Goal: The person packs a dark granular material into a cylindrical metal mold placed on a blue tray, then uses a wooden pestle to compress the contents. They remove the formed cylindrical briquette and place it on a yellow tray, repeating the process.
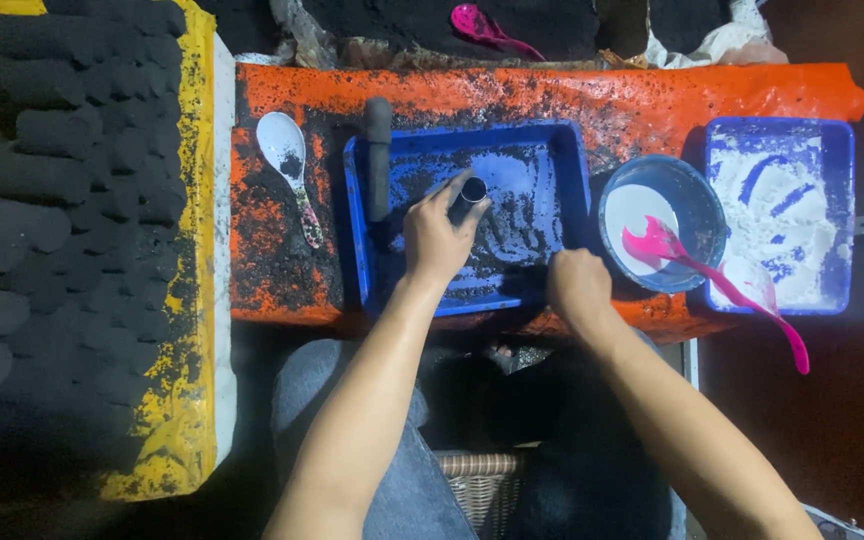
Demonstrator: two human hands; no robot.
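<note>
A short metal tube (471,190) is gripped upright, open end up, by the left hand (437,238) over the middle of the blue tray (365,240). The right hand (577,285) is closed in a fist at the tray's near right corner, to the tube's right and nearer.

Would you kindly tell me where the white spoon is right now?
The white spoon lies on the orange sheet, left of the blue tray and right of the stacked black cylinders.

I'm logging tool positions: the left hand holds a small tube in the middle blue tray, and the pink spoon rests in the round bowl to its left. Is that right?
Not quite. In the head view the left hand does hold the tube in the middle blue tray, but the round bowl with the pink spoon sits to the tray's right.
</note>
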